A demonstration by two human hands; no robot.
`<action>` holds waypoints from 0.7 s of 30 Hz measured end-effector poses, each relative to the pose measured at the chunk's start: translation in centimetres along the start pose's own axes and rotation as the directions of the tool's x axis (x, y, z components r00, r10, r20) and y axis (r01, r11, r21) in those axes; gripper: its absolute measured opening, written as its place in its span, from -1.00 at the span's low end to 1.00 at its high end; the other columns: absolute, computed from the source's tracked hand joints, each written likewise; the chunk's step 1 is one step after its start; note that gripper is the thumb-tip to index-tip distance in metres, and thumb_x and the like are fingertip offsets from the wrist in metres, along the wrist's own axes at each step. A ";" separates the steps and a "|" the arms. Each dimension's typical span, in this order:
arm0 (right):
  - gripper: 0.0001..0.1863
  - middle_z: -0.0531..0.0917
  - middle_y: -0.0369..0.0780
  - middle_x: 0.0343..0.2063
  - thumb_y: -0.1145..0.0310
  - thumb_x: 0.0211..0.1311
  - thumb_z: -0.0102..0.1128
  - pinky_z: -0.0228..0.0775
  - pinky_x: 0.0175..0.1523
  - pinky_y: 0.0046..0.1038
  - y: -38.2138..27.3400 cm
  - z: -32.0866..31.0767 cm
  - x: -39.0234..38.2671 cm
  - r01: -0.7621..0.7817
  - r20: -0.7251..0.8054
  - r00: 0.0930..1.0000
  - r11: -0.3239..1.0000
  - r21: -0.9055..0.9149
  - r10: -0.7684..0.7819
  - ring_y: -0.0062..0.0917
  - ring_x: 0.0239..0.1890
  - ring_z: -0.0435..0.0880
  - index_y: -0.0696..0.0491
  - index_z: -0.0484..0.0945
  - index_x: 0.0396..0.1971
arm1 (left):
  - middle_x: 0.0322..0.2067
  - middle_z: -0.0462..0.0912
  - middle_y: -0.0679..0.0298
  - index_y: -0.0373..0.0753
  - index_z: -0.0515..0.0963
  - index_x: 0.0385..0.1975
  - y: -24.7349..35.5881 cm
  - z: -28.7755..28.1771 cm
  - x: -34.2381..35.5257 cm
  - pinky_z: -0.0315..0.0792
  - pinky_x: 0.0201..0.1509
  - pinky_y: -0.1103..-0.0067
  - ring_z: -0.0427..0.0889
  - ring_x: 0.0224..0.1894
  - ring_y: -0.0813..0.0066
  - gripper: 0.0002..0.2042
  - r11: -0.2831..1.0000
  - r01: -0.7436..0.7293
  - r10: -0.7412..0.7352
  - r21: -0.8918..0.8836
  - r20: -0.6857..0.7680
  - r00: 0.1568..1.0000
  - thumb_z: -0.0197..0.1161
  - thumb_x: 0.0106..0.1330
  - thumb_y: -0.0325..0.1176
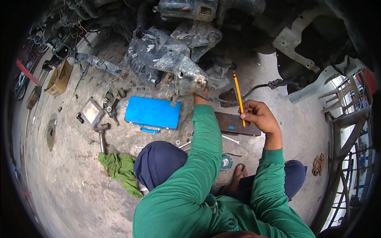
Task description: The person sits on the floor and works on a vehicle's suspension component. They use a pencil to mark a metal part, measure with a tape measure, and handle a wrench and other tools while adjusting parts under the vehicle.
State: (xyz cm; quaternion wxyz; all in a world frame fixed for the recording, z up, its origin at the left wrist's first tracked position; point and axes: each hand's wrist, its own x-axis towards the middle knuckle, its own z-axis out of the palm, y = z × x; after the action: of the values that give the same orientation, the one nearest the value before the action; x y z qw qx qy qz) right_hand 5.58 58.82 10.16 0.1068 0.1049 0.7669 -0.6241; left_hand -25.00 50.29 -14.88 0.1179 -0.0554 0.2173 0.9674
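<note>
Concrete floor point(75, 158), stained and gritty, under a partly stripped vehicle; dark wiring and frame parts across the far side. Person sits on the floor, green sleeves, dark trousers.

Right hand point(260, 117): pinching a yellow pencil point(238, 93) between thumb and fingers, near its lower end. Pencil is right of center, steep with a slight lean, eraser end far. Behind it in view: brown case point(222, 121), flat on the floor; can't tell if the pencil touches it.

Left hand point(200, 97): reached out to the casting point(178, 65), mostly hidden at its near end. Can't tell what the fingers do or whether they grip anything. Casting is grey, scuffed, far center. Dark hose point(254, 89) runs from beside that wrist off to the right.

Blue case point(152, 113): lid down, left of the left forearm, handle toward the person. Left of it: square panel point(91, 112) and dark metal parts point(112, 105). Nearer on that side: hammer point(102, 139), handle running into a green rag point(121, 170) beside the left knee.

Wrench point(230, 139) just near of the brown case; round disc point(226, 162) nearer, between the forearms. Cardboard box point(59, 78) far left, plastic chair point(344, 95) far right.
</note>
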 end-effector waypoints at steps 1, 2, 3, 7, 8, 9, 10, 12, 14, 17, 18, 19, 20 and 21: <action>-0.82 0.67 -0.29 -0.47 0.55 0.21 0.40 0.50 -0.28 -0.54 -1.0 1.3 0.8 0.111 -0.103 0.989 0.992 0.064 -0.104 -0.64 -0.39 0.64 0.22 0.60 -0.22 | -0.12 0.72 0.18 -0.27 0.64 -0.11 0.3 -0.2 0.0 0.54 0.16 0.42 0.70 -0.05 0.26 -0.72 1.000 -0.016 0.016 0.019 0.002 1.000 0.38 0.23 -0.30; -0.82 0.67 -0.30 -0.45 0.54 0.24 0.39 0.50 -0.27 -0.55 -1.1 1.8 1.4 0.158 -0.164 0.976 0.985 0.073 -0.144 -0.65 -0.39 0.63 0.22 0.59 -0.20 | -0.12 0.72 0.18 -0.27 0.64 -0.11 -0.5 0.4 -0.5 0.54 0.16 0.42 0.70 -0.04 0.26 -0.72 1.000 0.016 -0.016 0.012 -0.003 1.000 0.37 0.24 -0.30; -0.82 0.67 -0.30 -0.43 0.53 0.27 0.38 0.51 -0.25 -0.56 -1.2 2.1 2.4 0.215 -0.230 0.954 0.974 0.074 -0.193 -0.65 -0.38 0.63 0.22 0.59 -0.19 | -0.12 0.73 0.18 -0.27 0.65 -0.11 -1.0 1.9 -0.6 0.54 0.16 0.42 0.70 -0.04 0.26 -0.73 0.999 0.045 -0.045 0.004 0.005 0.999 0.36 0.25 -0.30; -0.83 0.65 -0.28 -0.41 0.53 0.24 0.31 0.47 -0.22 -0.55 -1.8 4.8 5.7 0.334 -0.384 0.866 0.942 -0.031 -0.320 -0.65 -0.36 0.60 0.19 0.58 -0.19 | -0.10 0.73 0.18 -0.27 0.65 -0.10 0.4 1.4 -0.2 0.54 0.15 0.42 0.70 -0.04 0.25 -0.73 0.999 0.052 -0.052 0.011 -0.025 0.998 0.33 0.28 -0.27; -0.82 0.66 -0.27 -0.40 0.53 0.23 0.29 0.46 -0.21 -0.54 -1.9 5.3 6.5 0.338 -0.408 0.848 0.938 -0.074 -0.338 -0.65 -0.36 0.60 0.19 0.58 -0.19 | -0.11 0.73 0.18 -0.26 0.65 -0.10 0.8 1.1 0.0 0.54 0.15 0.42 0.70 -0.04 0.26 -0.73 1.000 0.028 -0.028 0.011 -0.023 0.999 0.32 0.28 -0.27; -0.81 0.67 -0.24 -0.41 0.51 0.18 0.26 0.46 -0.20 -0.50 -1.8 5.7 6.9 0.380 -0.448 0.772 0.893 -0.242 -0.450 -0.63 -0.34 0.60 0.18 0.57 -0.20 | -0.11 0.73 0.18 -0.26 0.65 -0.10 0.6 1.3 -0.2 0.54 0.15 0.42 0.70 -0.04 0.26 -0.73 1.000 0.019 -0.019 0.007 -0.018 1.000 0.32 0.29 -0.27; -0.82 0.67 -0.25 -0.38 0.51 0.22 0.25 0.48 -0.20 -0.52 -1.5 5.8 7.5 0.399 -0.454 0.752 0.878 -0.263 -0.478 -0.64 -0.33 0.60 0.18 0.56 -0.19 | -0.12 0.73 0.18 -0.26 0.65 -0.11 0.4 1.4 -0.3 0.54 0.15 0.42 0.70 -0.04 0.26 -0.74 1.000 0.010 -0.010 0.005 -0.013 1.000 0.32 0.29 -0.27; -0.84 0.66 -0.28 -0.34 0.50 0.30 0.23 0.51 -0.22 -0.56 -1.3 6.1 8.3 0.437 -0.462 0.710 0.847 -0.302 -0.531 -0.65 -0.32 0.62 0.19 0.54 -0.16 | -0.14 0.73 0.19 -0.26 0.64 -0.13 0.2 1.8 -0.5 0.55 0.13 0.42 0.70 -0.06 0.27 -0.75 0.998 0.058 -0.058 -0.012 -0.005 0.998 0.32 0.29 -0.27; -0.78 0.67 -0.28 -0.34 0.44 0.32 0.24 0.48 -0.23 -0.57 -1.7 6.5 8.3 0.407 -0.467 0.732 0.868 -0.286 -0.497 -0.67 -0.33 0.60 0.19 0.57 -0.10 | -0.16 0.72 0.20 -0.25 0.64 -0.15 0.2 2.1 -0.8 0.55 0.11 0.42 0.69 -0.08 0.27 -0.77 0.997 0.075 -0.075 -0.002 -0.019 0.997 0.32 0.29 -0.27; -0.70 0.69 -0.28 -0.35 0.37 0.35 0.26 0.45 -0.27 -0.58 -2.0 6.9 7.9 0.370 -0.437 0.766 0.880 -0.299 -0.471 -0.69 -0.36 0.58 0.19 0.61 0.00 | -0.20 0.71 0.21 -0.24 0.64 -0.17 0.5 2.3 -1.2 0.55 0.08 0.42 0.69 -0.12 0.29 -0.78 0.997 0.066 -0.065 0.032 -0.041 0.997 0.32 0.29 -0.27; -0.67 0.70 -0.28 -0.35 0.34 0.36 0.26 0.44 -0.28 -0.58 -1.9 7.0 7.6 0.361 -0.421 0.777 0.879 -0.311 -0.468 -0.69 -0.38 0.57 0.18 0.62 0.03 | -0.20 0.71 0.21 -0.24 0.64 -0.18 0.5 2.3 -1.2 0.55 0.07 0.42 0.68 -0.13 0.29 -0.79 0.997 0.067 -0.066 0.027 -0.025 0.997 0.32 0.29 -0.27; -0.64 0.68 -0.30 -0.40 0.31 0.36 0.29 0.41 -0.32 -0.58 -1.5 6.9 7.6 0.387 -0.399 0.766 0.857 -0.340 -0.504 -0.70 -0.43 0.54 0.17 0.64 0.06 | -0.21 0.70 0.22 -0.24 0.63 -0.19 0.4 2.3 -1.2 0.55 0.06 0.42 0.68 -0.14 0.29 -0.79 0.997 0.068 -0.068 0.022 -0.010 0.998 0.32 0.28 -0.27; -0.66 0.67 -0.30 -0.41 0.31 0.36 0.29 0.40 -0.33 -0.58 -1.1 6.9 7.8 0.416 -0.398 0.732 0.826 -0.381 -0.552 -0.70 -0.44 0.53 0.18 0.64 0.04 | -0.21 0.71 0.22 -0.24 0.63 -0.19 0.4 2.2 -1.2 0.55 0.06 0.42 0.68 -0.14 0.29 -0.79 0.997 0.070 -0.069 0.026 -0.024 0.997 0.32 0.28 -0.27; -0.67 0.67 -0.30 -0.43 0.31 0.36 0.29 0.39 -0.34 -0.58 -1.0 7.0 7.9 0.443 -0.396 0.696 0.792 -0.420 -0.600 -0.71 -0.45 0.53 0.19 0.63 0.02 | -0.21 0.71 0.22 -0.24 0.63 -0.19 0.6 2.2 -1.2 0.55 0.06 0.42 0.69 -0.15 0.30 -0.79 0.997 0.071 -0.070 0.032 -0.036 0.997 0.32 0.28 -0.27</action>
State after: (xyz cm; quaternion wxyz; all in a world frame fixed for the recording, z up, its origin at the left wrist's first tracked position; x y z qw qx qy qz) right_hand -2.04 52.03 7.33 -0.2693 0.0245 0.8475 -0.4567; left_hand -24.14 50.48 -12.52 0.1491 -0.0779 0.2335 0.9577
